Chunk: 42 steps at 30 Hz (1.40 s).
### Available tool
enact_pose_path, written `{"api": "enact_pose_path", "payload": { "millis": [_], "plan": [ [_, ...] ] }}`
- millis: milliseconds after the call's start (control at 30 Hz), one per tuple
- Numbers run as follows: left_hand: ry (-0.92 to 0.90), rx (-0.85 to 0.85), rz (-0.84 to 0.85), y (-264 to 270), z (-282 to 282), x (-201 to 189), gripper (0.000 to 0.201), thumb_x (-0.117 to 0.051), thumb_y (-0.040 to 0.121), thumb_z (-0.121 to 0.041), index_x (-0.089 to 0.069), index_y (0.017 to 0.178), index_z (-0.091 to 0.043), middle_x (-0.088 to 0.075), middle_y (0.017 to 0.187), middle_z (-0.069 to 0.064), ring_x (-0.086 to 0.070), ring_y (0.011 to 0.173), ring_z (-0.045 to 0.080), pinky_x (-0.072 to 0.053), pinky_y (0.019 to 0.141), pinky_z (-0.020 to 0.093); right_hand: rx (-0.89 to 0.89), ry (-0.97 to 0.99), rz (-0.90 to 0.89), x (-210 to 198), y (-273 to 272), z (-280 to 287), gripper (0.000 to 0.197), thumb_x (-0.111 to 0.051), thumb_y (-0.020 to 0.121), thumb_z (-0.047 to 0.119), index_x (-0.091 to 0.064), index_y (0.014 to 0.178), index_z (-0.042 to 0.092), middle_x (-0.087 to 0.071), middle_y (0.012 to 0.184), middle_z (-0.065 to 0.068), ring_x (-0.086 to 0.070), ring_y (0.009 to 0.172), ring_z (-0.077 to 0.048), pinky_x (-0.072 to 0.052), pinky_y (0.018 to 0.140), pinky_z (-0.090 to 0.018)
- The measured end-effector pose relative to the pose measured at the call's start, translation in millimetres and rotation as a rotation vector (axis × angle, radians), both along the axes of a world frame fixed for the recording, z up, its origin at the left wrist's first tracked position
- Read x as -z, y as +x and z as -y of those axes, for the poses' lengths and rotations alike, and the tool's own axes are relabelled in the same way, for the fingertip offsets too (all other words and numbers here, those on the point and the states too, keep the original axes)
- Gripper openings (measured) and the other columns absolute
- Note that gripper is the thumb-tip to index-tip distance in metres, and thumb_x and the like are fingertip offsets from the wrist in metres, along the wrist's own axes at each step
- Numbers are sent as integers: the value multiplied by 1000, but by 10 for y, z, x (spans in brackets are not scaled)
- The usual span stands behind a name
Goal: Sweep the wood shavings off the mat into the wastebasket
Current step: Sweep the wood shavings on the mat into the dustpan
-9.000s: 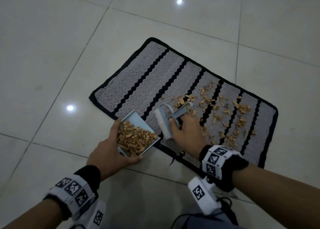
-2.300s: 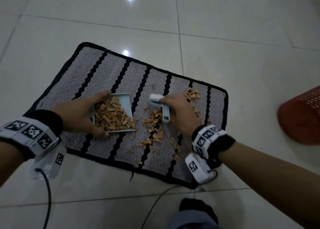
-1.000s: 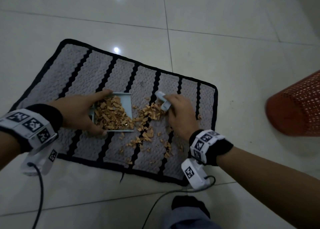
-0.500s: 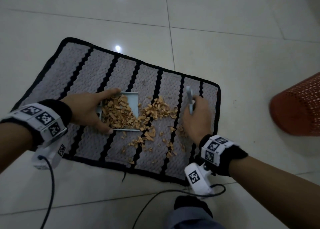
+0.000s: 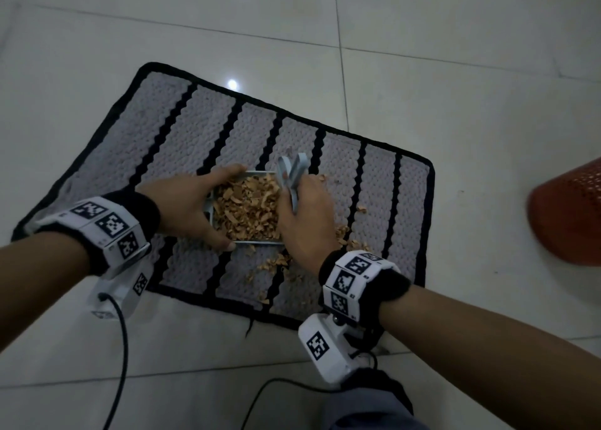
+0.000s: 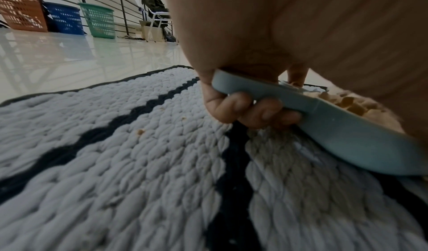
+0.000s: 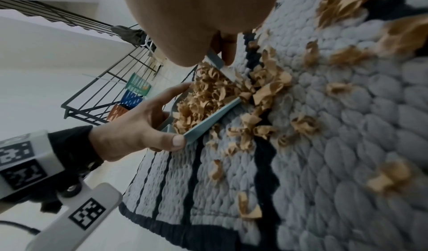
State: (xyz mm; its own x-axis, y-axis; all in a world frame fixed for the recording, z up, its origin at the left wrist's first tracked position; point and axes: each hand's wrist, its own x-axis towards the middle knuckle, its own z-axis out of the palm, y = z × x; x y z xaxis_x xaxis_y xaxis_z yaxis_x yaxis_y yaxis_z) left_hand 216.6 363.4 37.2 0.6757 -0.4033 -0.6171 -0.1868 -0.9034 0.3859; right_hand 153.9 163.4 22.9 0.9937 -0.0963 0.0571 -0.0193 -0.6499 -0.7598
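Shavings fill the dustpan gripped by the left hand; the right hand holds the brush. Stragglers near it need sweeping next.

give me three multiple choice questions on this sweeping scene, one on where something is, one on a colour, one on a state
1. Where does the orange-red perforated plastic wastebasket stand?
A. on the mat
B. on the tiled floor, right of the mat
C. behind the person

2. What colour are the stripes across the grey knitted mat?
A. black
B. red
C. green

3. What is the state of the small pale blue plastic dustpan?
A. empty
B. upside down
C. heaped with tan wood shavings

Answers:
1 B, the head view shows it on bare tile beyond the mat's right edge.
2 A, dark zigzag bands and a black border cross the grey weave.
3 C, the left hand holds it on the mat full of curls, while the right hand grips the pale blue brush at its open side.
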Motion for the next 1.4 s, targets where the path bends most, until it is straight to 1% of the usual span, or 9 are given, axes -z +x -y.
{"api": "enact_pose_path", "payload": {
  "millis": [167,300,500,667,800,1033,1167,1233,1400],
  "plan": [
    [-16,-24,13,14,-33,2,133,-83,47,-70,2,147,-54,-48,144,-7,-53,121,23,-47,94,34,48,26,28,5,-19,125,11,-48,98,14,-44,88,19,-46,84,-4,-40,65,-14,-27,57,-18],
    [-47,-47,27,50,-27,-35,131,-85,49,-64,-3,150,-46,-47,145,-4,-53,121,23,-45,90,30,75,-17,-22,71,-18,273,12,-46,100,15,-45,88,18,-46,86,-4,-42,73,-20,-27,64,-24],
    [33,10,71,10,46,-32,131,-78,44,-77,0,145,-50,-55,137,-3,-59,108,24,-46,79,30,17,59,-113,55,49,254,24,-46,100,26,-50,81,12,-50,74,-9,-47,65,-24,-34,57,-31],
    [9,0,91,-15,58,-33,132,-78,42,-78,0,145,-51,-55,138,-3,-60,109,24,-50,85,32,-25,85,-146,41,80,223,24,-48,97,24,-47,75,13,-50,73,-15,-43,62,-24,-30,57,-29],
    [-18,-18,105,-41,52,-55,131,-78,44,-76,-3,147,-48,-54,139,-3,-59,111,24,-49,85,32,2,93,-160,-21,63,227,23,-49,96,24,-49,75,13,-53,75,-15,-45,60,-22,-34,53,-30],
    [-133,-96,157,-25,56,-190,126,-84,49,-66,-9,148,-46,-52,140,-3,-57,116,24,-44,85,28,-9,103,-70,-340,136,278,29,-49,98,22,-49,69,14,-46,56,2,-36,44,-7,-29,42,-21],
    [-186,-132,213,50,48,-369,124,-86,49,-64,-13,148,-46,-50,141,-4,-55,118,23,-46,90,30,-19,162,-43,-569,187,338,24,-49,98,18,-62,87,1,-41,52,9,-36,40,-5,-30,42,-19],
    [-220,-133,220,86,64,-515,122,-87,48,-63,-15,146,-47,-49,142,-4,-53,121,23,-47,95,36,-36,158,-26,-721,211,370,24,-49,98,17,-61,88,-1,-37,51,9,-34,40,-5,-28,44,-19],
    [-253,-143,267,158,189,-972,128,-82,38,-74,-18,146,-48,-46,145,-4,-50,125,25,-46,101,42,-46,112,16,-1203,285,525,31,-51,97,18,-46,66,20,-38,52,7,-35,39,-5,-30,44,-18]
  ]
}}
